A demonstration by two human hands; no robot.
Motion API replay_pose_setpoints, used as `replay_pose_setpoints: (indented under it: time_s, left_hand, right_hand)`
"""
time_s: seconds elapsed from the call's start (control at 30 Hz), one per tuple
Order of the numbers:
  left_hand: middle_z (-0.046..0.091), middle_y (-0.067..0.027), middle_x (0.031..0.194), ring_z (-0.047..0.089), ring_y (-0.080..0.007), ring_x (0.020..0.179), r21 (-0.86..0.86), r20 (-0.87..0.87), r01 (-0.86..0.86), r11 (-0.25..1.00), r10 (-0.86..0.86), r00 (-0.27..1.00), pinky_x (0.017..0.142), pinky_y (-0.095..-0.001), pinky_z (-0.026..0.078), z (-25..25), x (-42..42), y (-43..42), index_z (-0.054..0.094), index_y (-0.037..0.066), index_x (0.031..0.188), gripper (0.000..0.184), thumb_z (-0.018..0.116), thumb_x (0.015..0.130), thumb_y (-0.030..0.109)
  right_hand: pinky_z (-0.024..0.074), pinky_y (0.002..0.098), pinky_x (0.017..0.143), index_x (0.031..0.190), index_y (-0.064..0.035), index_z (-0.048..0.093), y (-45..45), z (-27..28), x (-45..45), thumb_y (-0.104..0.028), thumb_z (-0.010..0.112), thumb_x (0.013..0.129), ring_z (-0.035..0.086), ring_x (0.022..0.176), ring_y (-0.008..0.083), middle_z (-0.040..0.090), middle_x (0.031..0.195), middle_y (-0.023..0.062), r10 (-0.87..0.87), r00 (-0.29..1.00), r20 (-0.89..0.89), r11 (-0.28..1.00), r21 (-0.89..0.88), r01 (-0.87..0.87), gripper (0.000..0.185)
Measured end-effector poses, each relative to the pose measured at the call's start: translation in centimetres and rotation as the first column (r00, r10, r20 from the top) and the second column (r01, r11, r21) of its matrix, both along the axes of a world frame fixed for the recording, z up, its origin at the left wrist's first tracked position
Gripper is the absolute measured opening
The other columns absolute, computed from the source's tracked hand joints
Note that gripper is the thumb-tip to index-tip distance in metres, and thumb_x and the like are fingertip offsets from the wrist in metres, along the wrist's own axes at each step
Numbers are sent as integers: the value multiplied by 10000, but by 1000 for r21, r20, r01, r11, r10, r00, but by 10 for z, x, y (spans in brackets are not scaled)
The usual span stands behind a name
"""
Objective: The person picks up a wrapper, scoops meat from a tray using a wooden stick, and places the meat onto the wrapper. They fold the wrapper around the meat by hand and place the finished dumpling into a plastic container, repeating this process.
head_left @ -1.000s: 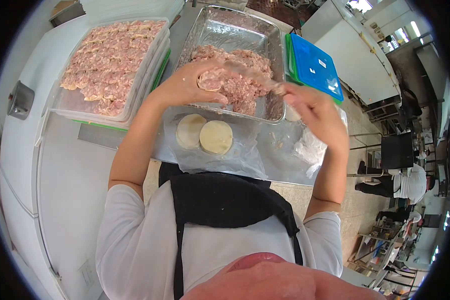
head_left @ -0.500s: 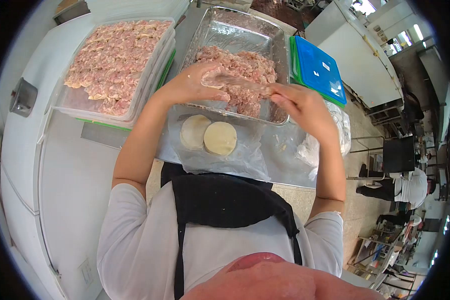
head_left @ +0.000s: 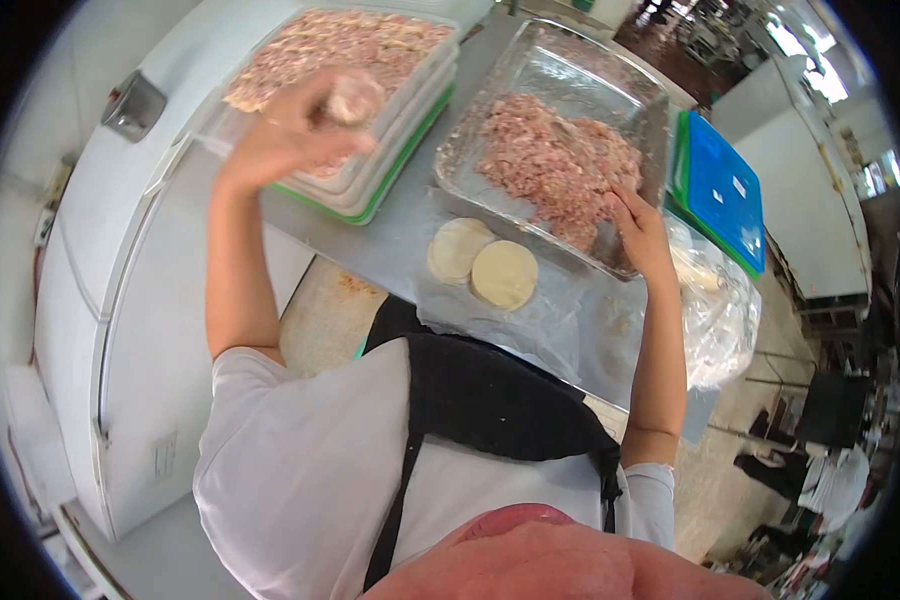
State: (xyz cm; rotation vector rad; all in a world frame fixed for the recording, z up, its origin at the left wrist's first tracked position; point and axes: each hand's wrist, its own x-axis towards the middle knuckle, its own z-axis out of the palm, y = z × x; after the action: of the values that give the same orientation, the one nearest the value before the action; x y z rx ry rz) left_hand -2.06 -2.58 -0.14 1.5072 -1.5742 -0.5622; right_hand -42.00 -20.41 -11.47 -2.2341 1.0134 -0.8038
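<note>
My left hand point(head_left: 285, 135) is raised over the plastic tub at the left, its fingers curled around a small meat-filled dumpling point(head_left: 355, 100). That tub point(head_left: 370, 165) holds rows of similar dumplings. At the metal tray point(head_left: 480, 200), my right hand point(head_left: 643, 235) reaches over the near right edge with closed fingers against the ground meat filling point(head_left: 560, 165). It gripped a flat spreading tool a moment earlier; the tool cannot be made out clearly now against the meat. Two stacks of round dumpling wrappers, one whitish point(head_left: 457, 250) and one yellowish point(head_left: 504, 275), lie on a plastic sheet point(head_left: 550, 325) before me.
Blue and green lids point(head_left: 720, 190) lie right of the tray, with a clear plastic bag point(head_left: 715, 320) nearer me. A metal pot point(head_left: 133, 107) stands on the white freezer point(head_left: 170, 270) at the left. Another person point(head_left: 830, 485) is in the background at right.
My left hand has moved from the tray to above the tub, carrying the dumpling. My right hand has drawn away from the left and lowered to the meat. The view has shifted leftward.
</note>
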Motion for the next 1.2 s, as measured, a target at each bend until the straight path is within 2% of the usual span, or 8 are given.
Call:
replay_pose_setpoints:
  time_s: [0.03, 0.1, 0.3, 0.6, 0.73, 0.8, 0.9, 1.2]
  left_hand:
    - [640, -60, 943, 601, -139, 811, 4, 6, -24, 1000, 23, 1000, 739, -295, 497, -2, 23, 11, 610, 62, 1161, 506, 803, 725, 233]
    - [635, -86, 935, 605, -153, 824, 21, 2, -294, 956, 294, 956, 773, -319, 499, -10, 68, 25, 582, 66, 1208, 540, 784, 739, 242]
    - [616, -91, 966, 601, -169, 839, 61, 463, -565, 823, 478, 747, 778, -314, 489, -7, 103, 43, 545, 66, 1263, 532, 721, 775, 186]
    - [609, -74, 1070, 567, -173, 964, 199, 80, -254, 946, 243, 967, 890, -293, 438, -1, 97, 45, 465, 60, 1367, 604, 645, 791, 89]
    - [583, -131, 1240, 573, -221, 1073, 198, 187, -291, 936, 256, 949, 972, -314, 420, -11, 88, 39, 431, 51, 1402, 640, 628, 795, 96]
    - [522, -165, 1363, 558, -266, 1171, 144, 416, -395, 907, 307, 856, 1017, -342, 409, -22, 99, 38, 416, 86, 1426, 649, 604, 805, 115]
    - [537, -152, 1337, 520, -230, 1235, 278, 286, -337, 900, 257, 923, 1048, -362, 390, -20, 107, 38, 421, 89, 1428, 603, 601, 854, 124]
    - [554, -133, 1342, 557, -287, 1206, 417, 439, -478, 774, 289, 851, 1017, -387, 423, 1, 65, 28, 427, 132, 1424, 576, 585, 872, 176]
  right_hand:
    - [466, 251, 757, 1234, 24, 590, -4, -12, 1, -220, 568, 971, 591, 836, 117, 685, 998, 62, 23, 1000, 6, 1000, 4, -24, 359]
    - [430, 295, 963, 1234, 4, 603, -8, -29, 1, -220, 573, 957, 602, 1128, 207, 648, 1217, 153, -150, 988, 43, 962, 238, 136, 357]
    - [429, 292, 963, 1207, 22, 618, 0, -27, 2, -220, 592, 950, 596, 1121, 190, 655, 1202, 147, -157, 983, 92, 959, 253, 130, 353]
    - [442, 297, 949, 1178, 17, 637, 0, -30, 4, -236, 625, 934, 616, 1088, 207, 673, 1153, 150, -111, 992, 55, 978, 183, 99, 352]
    - [446, 300, 942, 1167, 21, 641, 1, -29, 4, -232, 630, 930, 619, 1079, 208, 675, 1141, 156, -113, 993, 38, 976, 194, 104, 347]
    - [450, 301, 936, 1163, 23, 642, 3, -27, 4, -233, 632, 928, 625, 1068, 210, 678, 1130, 160, -109, 993, 38, 976, 191, 100, 347]
    - [457, 304, 925, 1158, 25, 643, 0, -32, 2, -235, 635, 925, 636, 1048, 218, 684, 1111, 168, -98, 994, 43, 980, 176, 89, 349]
    - [461, 315, 924, 1150, 26, 644, 7, -23, 4, -230, 628, 926, 642, 1046, 242, 681, 1110, 176, -93, 995, 37, 982, 166, 85, 341]
